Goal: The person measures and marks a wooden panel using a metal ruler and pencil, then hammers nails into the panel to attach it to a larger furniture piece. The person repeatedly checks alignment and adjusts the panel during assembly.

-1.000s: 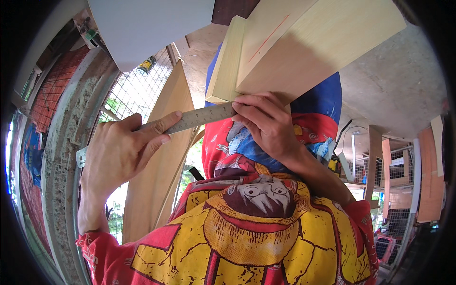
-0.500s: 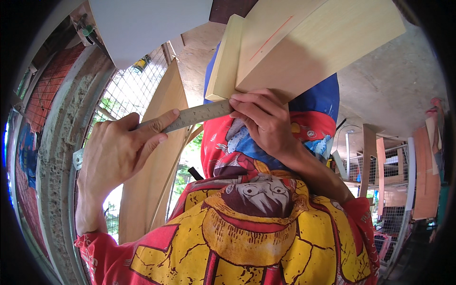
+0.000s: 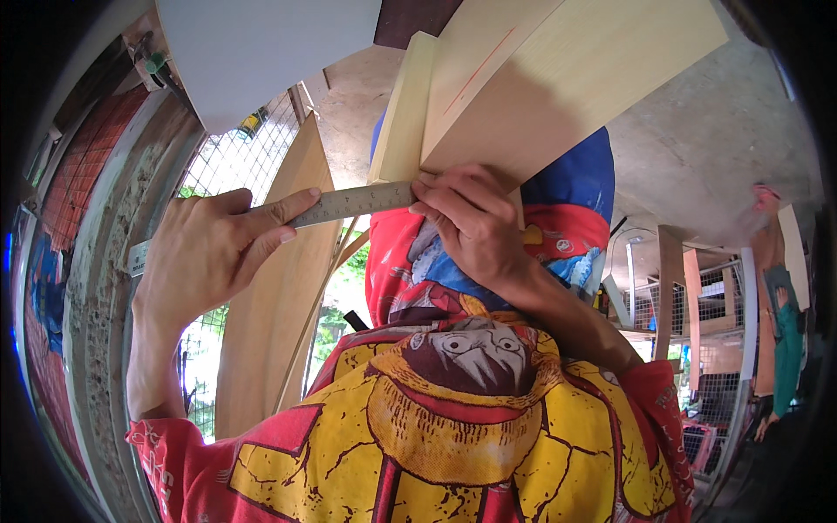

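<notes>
Just off centre toward 10 o'clock, we see a steel ruler [image 3: 356, 203] slanting across, which we judge light, stiff and a little slippery, best pinched near both ends. At 9 o'clock our left hand [image 3: 205, 253] grips it between thumb and fingers, its far end showing beyond the wrist, while at 2 o'clock our right hand [image 3: 478, 222] pinches the other end. Past it, a pale wood strip [image 3: 406, 109] stands toward 12 o'clock, beside a broad board [image 3: 593, 87] at 1 o'clock.
</notes>
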The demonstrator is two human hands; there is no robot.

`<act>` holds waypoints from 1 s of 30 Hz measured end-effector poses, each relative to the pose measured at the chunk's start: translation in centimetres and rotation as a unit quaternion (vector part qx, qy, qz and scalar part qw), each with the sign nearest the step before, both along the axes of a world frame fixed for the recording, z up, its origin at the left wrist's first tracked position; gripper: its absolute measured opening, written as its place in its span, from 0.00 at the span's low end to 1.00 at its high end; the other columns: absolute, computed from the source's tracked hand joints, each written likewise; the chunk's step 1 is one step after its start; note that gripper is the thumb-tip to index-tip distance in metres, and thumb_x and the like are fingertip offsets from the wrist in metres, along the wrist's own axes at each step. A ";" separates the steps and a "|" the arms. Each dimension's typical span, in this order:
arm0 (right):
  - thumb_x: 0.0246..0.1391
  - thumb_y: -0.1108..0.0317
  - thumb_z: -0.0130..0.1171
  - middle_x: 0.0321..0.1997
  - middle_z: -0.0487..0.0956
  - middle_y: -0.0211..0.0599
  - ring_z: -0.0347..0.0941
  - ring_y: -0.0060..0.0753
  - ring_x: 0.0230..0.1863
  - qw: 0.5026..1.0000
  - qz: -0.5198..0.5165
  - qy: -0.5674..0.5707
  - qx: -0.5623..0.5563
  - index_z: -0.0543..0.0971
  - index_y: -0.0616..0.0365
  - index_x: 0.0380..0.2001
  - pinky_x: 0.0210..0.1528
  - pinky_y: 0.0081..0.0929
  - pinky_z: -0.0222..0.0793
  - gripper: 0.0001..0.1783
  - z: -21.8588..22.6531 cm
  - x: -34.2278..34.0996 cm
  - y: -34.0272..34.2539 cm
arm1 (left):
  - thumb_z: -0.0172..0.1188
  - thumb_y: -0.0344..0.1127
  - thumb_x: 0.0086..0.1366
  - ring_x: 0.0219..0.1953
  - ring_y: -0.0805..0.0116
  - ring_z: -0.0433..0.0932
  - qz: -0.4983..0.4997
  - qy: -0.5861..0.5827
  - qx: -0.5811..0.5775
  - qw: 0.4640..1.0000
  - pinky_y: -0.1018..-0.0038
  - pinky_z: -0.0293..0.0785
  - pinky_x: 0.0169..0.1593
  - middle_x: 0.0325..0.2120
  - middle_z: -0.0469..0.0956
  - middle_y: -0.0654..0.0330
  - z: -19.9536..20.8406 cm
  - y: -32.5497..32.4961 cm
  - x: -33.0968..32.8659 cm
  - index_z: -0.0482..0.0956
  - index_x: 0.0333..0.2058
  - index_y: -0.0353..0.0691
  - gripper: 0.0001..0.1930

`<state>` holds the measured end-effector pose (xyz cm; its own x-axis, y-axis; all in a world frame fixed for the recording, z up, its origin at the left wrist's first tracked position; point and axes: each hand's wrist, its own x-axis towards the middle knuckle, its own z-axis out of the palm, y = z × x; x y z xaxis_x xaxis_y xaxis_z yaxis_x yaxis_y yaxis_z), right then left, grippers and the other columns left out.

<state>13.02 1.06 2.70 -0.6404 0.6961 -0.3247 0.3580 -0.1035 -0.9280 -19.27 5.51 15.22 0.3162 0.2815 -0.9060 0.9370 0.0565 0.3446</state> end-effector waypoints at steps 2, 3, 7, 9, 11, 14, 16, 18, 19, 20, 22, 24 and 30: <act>0.54 0.75 0.79 0.42 0.89 0.39 0.83 0.44 0.44 1.000 -0.001 -0.008 -0.002 0.90 0.63 0.42 0.46 0.39 0.81 0.12 0.2 0.0 0.2 | 0.55 0.60 0.82 0.16 0.62 0.71 0.010 -0.002 -0.017 1.000 0.60 0.73 0.29 0.19 0.71 0.62 0.0 0.2 -0.1 0.86 0.67 0.65 0.23; 0.54 0.75 0.79 0.43 0.89 0.39 0.83 0.44 0.44 1.000 -0.006 -0.004 0.001 0.90 0.63 0.42 0.46 0.39 0.81 0.12 0.2 0.0 0.2 | 0.55 0.60 0.82 0.16 0.62 0.71 0.015 -0.003 -0.027 1.000 0.59 0.73 0.29 0.19 0.71 0.61 0.1 0.3 -0.2 0.87 0.67 0.65 0.23; 0.54 0.75 0.79 0.43 0.89 0.39 0.83 0.44 0.45 1.000 -0.007 0.008 0.003 0.90 0.63 0.42 0.47 0.39 0.81 0.12 0.1 0.2 0.2 | 0.55 0.60 0.82 0.16 0.61 0.72 0.018 0.034 -0.044 0.998 0.59 0.73 0.29 0.19 0.72 0.61 1.6 1.1 1.1 0.87 0.66 0.64 0.23; 0.54 0.75 0.78 0.43 0.89 0.38 0.83 0.44 0.45 1.000 -0.008 0.009 0.006 0.90 0.63 0.42 0.47 0.39 0.82 0.12 0.0 0.0 0.3 | 0.55 0.61 0.82 0.16 0.62 0.72 0.019 0.043 -0.045 0.998 0.59 0.73 0.29 0.19 0.73 0.62 2.0 1.5 1.6 0.87 0.66 0.64 0.24; 0.54 0.74 0.78 0.43 0.89 0.38 0.83 0.44 0.45 1.000 -0.015 0.005 0.011 0.90 0.63 0.42 0.48 0.39 0.82 0.12 0.1 -0.1 0.4 | 0.54 0.61 0.82 0.17 0.61 0.72 0.013 0.042 -0.038 0.998 0.59 0.73 0.30 0.20 0.73 0.61 1.9 1.1 1.5 0.87 0.67 0.65 0.24; 0.60 0.73 0.75 0.42 0.86 0.38 0.81 0.44 0.48 1.000 -0.015 0.002 -0.006 0.88 0.62 0.40 0.50 0.41 0.81 0.07 0.1 -0.1 0.0 | 0.54 0.60 0.83 0.17 0.60 0.73 -0.004 0.040 -0.038 0.998 0.59 0.74 0.30 0.20 0.74 0.61 1.9 0.9 1.4 0.86 0.67 0.65 0.24; 0.61 0.73 0.74 0.43 0.86 0.39 0.81 0.45 0.48 1.000 -0.010 -0.004 -0.001 0.87 0.62 0.40 0.51 0.42 0.80 0.07 0.1 -0.2 -0.1 | 0.54 0.60 0.83 0.17 0.60 0.74 -0.010 0.035 -0.035 0.999 0.59 0.74 0.30 0.20 0.74 0.60 1.5 1.1 1.3 0.86 0.67 0.65 0.23; 0.61 0.73 0.74 0.43 0.86 0.39 0.81 0.46 0.48 1.000 -0.005 -0.006 -0.002 0.87 0.62 0.40 0.51 0.42 0.80 0.07 0.2 -0.2 -0.2 | 0.54 0.59 0.83 0.18 0.59 0.74 -0.005 0.030 -0.037 0.999 0.60 0.74 0.31 0.20 0.74 0.59 1.2 1.3 1.2 0.86 0.67 0.65 0.23; 0.60 0.73 0.74 0.43 0.86 0.39 0.81 0.46 0.48 1.000 -0.005 -0.006 -0.005 0.87 0.62 0.41 0.51 0.42 0.80 0.07 0.2 -0.3 -0.2 | 0.54 0.59 0.83 0.18 0.58 0.74 -0.004 0.028 -0.039 0.999 0.59 0.74 0.31 0.20 0.74 0.59 1.2 1.3 1.2 0.86 0.67 0.65 0.23; 0.60 0.73 0.74 0.43 0.86 0.39 0.81 0.47 0.48 1.000 -0.005 -0.008 -0.006 0.87 0.62 0.41 0.51 0.42 0.80 0.07 0.2 -0.3 -0.1 | 0.54 0.59 0.83 0.19 0.57 0.75 -0.004 0.026 -0.040 0.999 0.59 0.74 0.31 0.20 0.75 0.58 1.1 1.4 1.1 0.86 0.67 0.64 0.23; 0.60 0.74 0.73 0.42 0.85 0.39 0.80 0.47 0.47 1.000 -0.002 -0.007 -0.006 0.87 0.62 0.41 0.51 0.42 0.80 0.07 0.2 -0.4 -0.1 | 0.54 0.58 0.83 0.20 0.55 0.76 -0.001 0.016 -0.050 0.999 0.58 0.75 0.32 0.20 0.75 0.57 0.6 1.6 0.8 0.86 0.67 0.63 0.23; 0.60 0.74 0.73 0.41 0.85 0.39 0.80 0.48 0.47 1.000 0.005 -0.005 -0.006 0.87 0.62 0.41 0.51 0.42 0.79 0.07 0.2 -0.4 -0.2 | 0.54 0.58 0.83 0.21 0.52 0.78 0.008 0.004 -0.068 0.998 0.56 0.76 0.32 0.20 0.76 0.56 0.0 1.2 0.1 0.86 0.67 0.62 0.23; 0.60 0.75 0.73 0.39 0.83 0.41 0.78 0.49 0.44 1.000 0.017 -0.019 -0.010 0.86 0.62 0.39 0.49 0.44 0.79 0.06 0.2 -0.5 0.1 | 0.54 0.56 0.83 0.22 0.51 0.79 0.025 -0.011 -0.042 0.999 0.54 0.75 0.32 0.19 0.75 0.56 -0.6 0.7 -0.3 0.88 0.65 0.60 0.22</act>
<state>12.54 1.18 2.86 -0.6508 0.6674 -0.3621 0.3957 -0.1089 -0.9119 -19.54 6.17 14.60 0.3237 0.2214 -0.9199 0.9246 0.1326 0.3572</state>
